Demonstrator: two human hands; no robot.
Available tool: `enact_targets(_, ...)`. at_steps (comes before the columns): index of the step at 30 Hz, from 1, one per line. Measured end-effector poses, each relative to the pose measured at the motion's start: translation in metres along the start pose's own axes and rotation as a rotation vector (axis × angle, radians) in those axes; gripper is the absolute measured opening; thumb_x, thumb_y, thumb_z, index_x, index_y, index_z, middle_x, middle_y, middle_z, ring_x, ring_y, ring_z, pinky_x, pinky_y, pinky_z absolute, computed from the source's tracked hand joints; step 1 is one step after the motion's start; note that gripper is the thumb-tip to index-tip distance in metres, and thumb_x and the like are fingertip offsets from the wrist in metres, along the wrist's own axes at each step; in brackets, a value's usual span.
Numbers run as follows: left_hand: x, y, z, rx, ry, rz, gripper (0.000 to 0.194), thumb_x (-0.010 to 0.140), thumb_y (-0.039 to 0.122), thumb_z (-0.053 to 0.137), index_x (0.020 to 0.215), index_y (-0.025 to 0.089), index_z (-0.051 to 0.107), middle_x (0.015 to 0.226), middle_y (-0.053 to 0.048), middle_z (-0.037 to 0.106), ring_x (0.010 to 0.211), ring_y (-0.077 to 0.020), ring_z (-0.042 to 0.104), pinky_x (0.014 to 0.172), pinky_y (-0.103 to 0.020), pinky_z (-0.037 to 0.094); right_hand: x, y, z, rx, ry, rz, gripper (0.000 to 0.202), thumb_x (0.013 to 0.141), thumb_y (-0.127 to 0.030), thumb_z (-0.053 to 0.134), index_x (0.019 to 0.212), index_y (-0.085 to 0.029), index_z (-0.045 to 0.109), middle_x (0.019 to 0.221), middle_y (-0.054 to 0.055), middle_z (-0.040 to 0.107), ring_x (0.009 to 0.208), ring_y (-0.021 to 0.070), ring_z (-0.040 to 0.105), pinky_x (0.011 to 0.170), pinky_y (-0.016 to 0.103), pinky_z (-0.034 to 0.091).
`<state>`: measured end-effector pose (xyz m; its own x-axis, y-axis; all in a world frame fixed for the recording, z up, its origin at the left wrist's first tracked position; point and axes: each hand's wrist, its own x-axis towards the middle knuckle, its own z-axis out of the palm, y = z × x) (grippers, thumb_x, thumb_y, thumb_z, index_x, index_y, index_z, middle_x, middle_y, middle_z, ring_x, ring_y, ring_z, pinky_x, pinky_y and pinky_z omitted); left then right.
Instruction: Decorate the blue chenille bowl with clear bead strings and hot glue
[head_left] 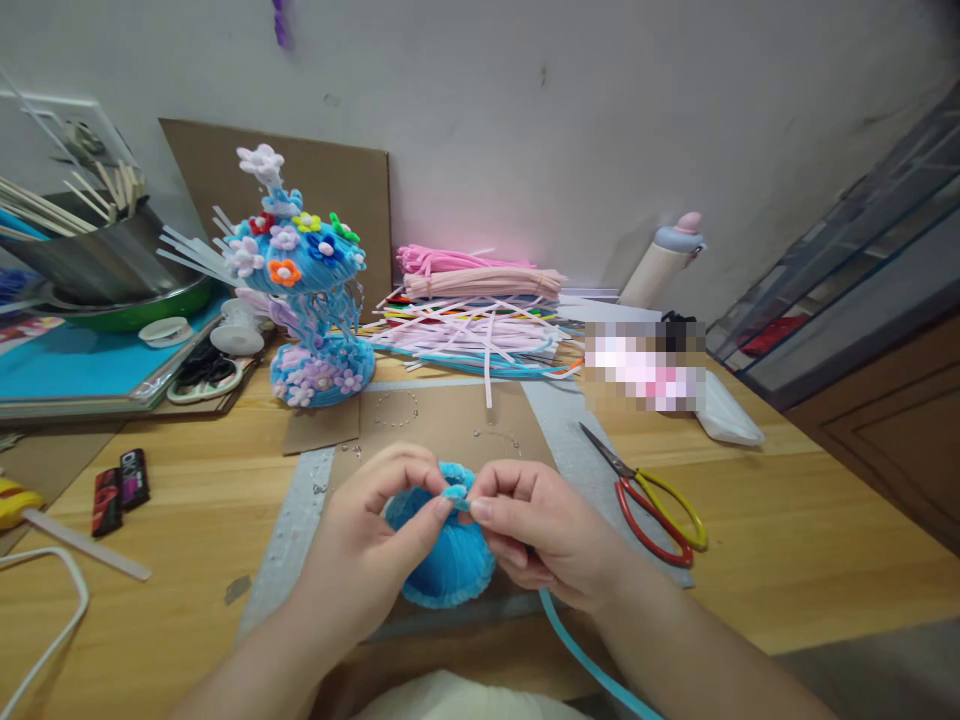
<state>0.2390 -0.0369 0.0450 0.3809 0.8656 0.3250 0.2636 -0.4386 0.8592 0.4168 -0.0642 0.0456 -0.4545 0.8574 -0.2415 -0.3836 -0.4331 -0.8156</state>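
A round blue fuzzy piece [450,565] sits above a brown cardboard sheet [442,415] at the middle of the table, partly covered by both hands. My left hand [386,530] pinches a short blue fuzzy strip [455,493] at the top of that piece between thumb and forefinger. From the right, my right hand [536,525] pinches the same strip, its other fingers curled. A long blue pipe cleaner [581,655] runs from under my right hand down to the bottom edge.
Scissors [637,487] with red and yellow handles lie open at right. Behind stand a blue flowered ornament [315,270] and bundles of pipe cleaners [480,320]. A metal bowl [105,250] holds sticks at left; a bottle [660,265] leans by the wall.
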Motion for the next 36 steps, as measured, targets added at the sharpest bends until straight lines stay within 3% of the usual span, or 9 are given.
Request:
enact_targets(5,0.001,0.004,-0.011,0.552,-0.002,0.461,0.012,0.079,0.009,0.061,0.083,0.021,0.061,0.088,-0.001,0.064,0.084,-0.017,0.055,0.079,-0.033,0.035,0.003,0.006,-0.002,-0.125,0.089,-0.034,0.031,0.073,-0.04,0.073,0.07,-0.018,0.051,0.041,-0.013,0.035,0.034,0.0009,0.022,0.032,0.013,0.015)
enact_targets(9,0.0,0.007,-0.014,0.649,-0.039,0.554,0.012,0.079,0.01,0.062,0.085,0.02,0.061,0.088,-0.002,0.067,0.083,-0.0182,0.055,0.077,-0.034,0.034,0.006,0.011,-0.004,-0.243,0.141,-0.059,0.03,0.069,-0.034,0.077,0.067,-0.016,0.053,0.042,-0.012,0.037,0.035,0.0012,0.027,0.033,0.014,0.017)
enact_targets(12,-0.002,0.011,-0.012,0.506,-0.045,0.461,0.016,0.078,0.008,0.061,0.086,0.022,0.061,0.089,-0.001,0.064,0.085,-0.0172,0.055,0.079,-0.033,0.035,0.004,0.008,-0.004,-0.107,0.045,-0.025,0.027,0.074,-0.034,0.073,0.07,-0.017,0.053,0.042,-0.012,0.034,0.035,0.0012,0.021,0.032,0.014,0.015)
enact_targets(16,-0.007,0.009,-0.004,0.029,-0.075,0.164,0.02,0.082,0.014,0.06,0.097,0.027,0.061,0.094,-0.001,0.058,0.092,-0.015,0.055,0.08,-0.028,0.042,0.002,0.007,-0.002,0.121,-0.098,0.043,0.024,0.075,-0.032,0.072,0.074,-0.018,0.053,0.044,-0.012,0.035,0.035,0.0009,0.018,0.033,0.014,0.012)
enact_targets(20,-0.008,0.0,0.007,-0.344,-0.074,-0.048,0.015,0.083,0.023,0.062,0.093,0.033,0.068,0.096,0.0,0.054,0.094,-0.0144,0.055,0.084,-0.027,0.044,0.006,0.014,0.0,0.155,-0.061,-0.032,0.027,0.072,-0.034,0.076,0.072,-0.018,0.054,0.043,-0.012,0.038,0.036,0.0014,0.022,0.034,0.015,0.013)
enact_targets(25,-0.006,-0.004,0.011,-0.494,-0.072,-0.132,0.009,0.08,0.028,0.065,0.085,0.032,0.072,0.098,-0.001,0.051,0.097,-0.0152,0.053,0.089,-0.027,0.041,0.01,0.021,0.003,0.109,0.026,-0.113,0.033,0.065,-0.04,0.08,0.072,-0.018,0.056,0.041,-0.011,0.039,0.035,0.0021,0.025,0.034,0.017,0.014)
enact_targets(30,-0.006,-0.001,0.011,-0.584,0.046,-0.219,0.009,0.076,0.028,0.07,0.069,0.023,0.069,0.088,0.0,0.051,0.083,-0.0109,0.054,0.076,-0.019,0.043,0.009,0.017,0.003,0.069,-0.027,-0.063,0.029,0.072,-0.036,0.075,0.071,-0.016,0.054,0.046,-0.011,0.036,0.038,0.0018,0.022,0.036,0.017,0.012)
enact_targets(36,-0.005,-0.002,0.013,-0.656,0.133,-0.214,0.01,0.075,0.029,0.071,0.069,0.021,0.069,0.083,0.0,0.053,0.081,-0.0107,0.054,0.073,-0.018,0.045,0.005,0.013,0.004,0.092,-0.04,-0.092,0.026,0.073,-0.034,0.074,0.068,-0.015,0.056,0.048,-0.01,0.036,0.039,0.0017,0.02,0.037,0.018,0.011)
